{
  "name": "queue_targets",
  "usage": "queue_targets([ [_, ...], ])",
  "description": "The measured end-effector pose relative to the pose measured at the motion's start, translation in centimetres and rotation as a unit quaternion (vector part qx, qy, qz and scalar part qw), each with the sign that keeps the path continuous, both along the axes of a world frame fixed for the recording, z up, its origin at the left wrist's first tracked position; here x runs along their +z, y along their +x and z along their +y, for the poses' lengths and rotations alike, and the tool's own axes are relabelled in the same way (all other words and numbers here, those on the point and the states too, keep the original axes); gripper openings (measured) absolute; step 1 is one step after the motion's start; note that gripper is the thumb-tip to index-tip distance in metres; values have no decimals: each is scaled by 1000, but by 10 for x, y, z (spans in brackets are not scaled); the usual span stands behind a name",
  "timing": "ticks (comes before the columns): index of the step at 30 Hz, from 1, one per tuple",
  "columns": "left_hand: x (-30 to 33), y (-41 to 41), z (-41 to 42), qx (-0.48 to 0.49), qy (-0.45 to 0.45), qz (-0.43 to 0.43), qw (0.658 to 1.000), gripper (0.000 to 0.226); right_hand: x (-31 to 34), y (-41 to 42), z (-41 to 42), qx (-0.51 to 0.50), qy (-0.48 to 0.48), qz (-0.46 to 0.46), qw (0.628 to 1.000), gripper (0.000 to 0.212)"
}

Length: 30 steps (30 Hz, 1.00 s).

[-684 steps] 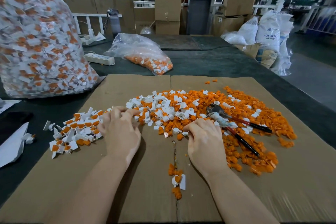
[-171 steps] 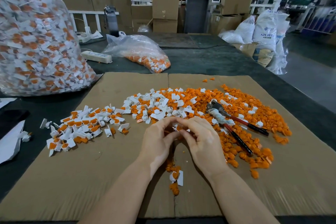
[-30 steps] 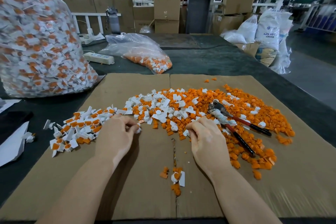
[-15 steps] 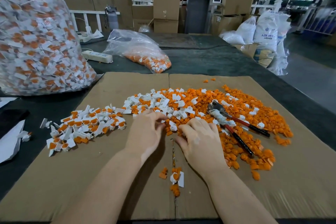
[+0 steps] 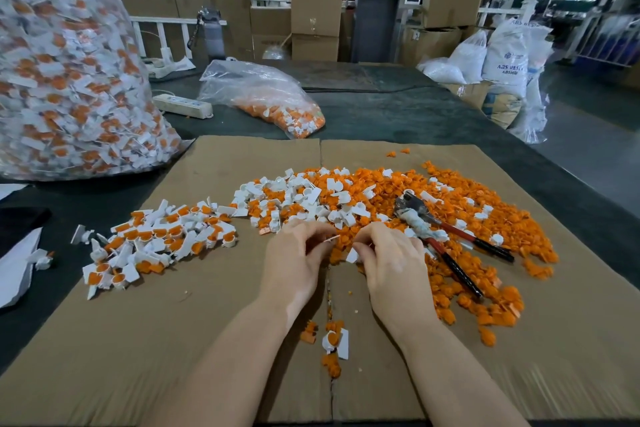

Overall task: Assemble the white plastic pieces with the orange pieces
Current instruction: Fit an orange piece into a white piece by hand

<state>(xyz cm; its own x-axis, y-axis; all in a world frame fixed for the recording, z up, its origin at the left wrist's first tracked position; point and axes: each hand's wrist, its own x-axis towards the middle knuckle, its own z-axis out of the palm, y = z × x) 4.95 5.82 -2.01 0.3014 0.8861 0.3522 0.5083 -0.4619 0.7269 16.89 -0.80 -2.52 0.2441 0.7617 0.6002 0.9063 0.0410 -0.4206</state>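
Note:
A heap of loose white pieces (image 5: pixel 304 198) and orange pieces (image 5: pixel 481 218) covers the middle and right of the cardboard sheet (image 5: pixel 173 340). Joined white-and-orange parts (image 5: pixel 162 239) lie in a pile at the left. My left hand (image 5: pixel 294 260) sits at the heap's near edge and pinches a small white piece (image 5: pixel 330 240) between its fingertips. My right hand (image 5: pixel 391 260) is close beside it, fingers curled round another white piece (image 5: pixel 352 256). The two hands are a few centimetres apart.
Red-handled pliers (image 5: pixel 446 239) lie in the orange heap right of my right hand. A few stray parts (image 5: pixel 334 343) lie between my forearms. A big clear bag of finished parts (image 5: pixel 69 73) stands far left, a smaller bag (image 5: pixel 266 97) and a power strip (image 5: pixel 181 106) behind.
My left hand came back from the assembled pile on the left to the heap's near edge. Both hands now hold small pieces close together.

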Motion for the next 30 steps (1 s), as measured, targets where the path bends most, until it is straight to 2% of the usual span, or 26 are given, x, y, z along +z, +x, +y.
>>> queue_targets([
  [2,1,-1,0,-9,-3,-12,1000,17,-1,1,-1,6,-7,2,1000,6],
  [4,2,-3,1,-11,-19,-31,999,14,-1,0,-1,8,-12,-34,999,10],
  [10,1,-5,2,-6,-42,-60,997,17,1,-3,-3,44,-32,-79,995,13],
  [14,0,-7,3,-12,-48,-83,995,17,1,-4,-3,70,-86,-106,988,21],
  [18,-1,-6,3,-30,-63,-94,993,15,2,-7,-2,75,-100,-119,985,13],
  [21,0,-7,2,-27,-48,-100,993,18,3,-5,-1,73,-98,-81,989,10],
  [27,1,-6,0,-44,-92,-117,988,13,3,2,-4,28,-12,104,994,8],
  [30,4,-5,-2,-44,-108,-122,986,9,3,2,-5,30,9,129,991,11],
])
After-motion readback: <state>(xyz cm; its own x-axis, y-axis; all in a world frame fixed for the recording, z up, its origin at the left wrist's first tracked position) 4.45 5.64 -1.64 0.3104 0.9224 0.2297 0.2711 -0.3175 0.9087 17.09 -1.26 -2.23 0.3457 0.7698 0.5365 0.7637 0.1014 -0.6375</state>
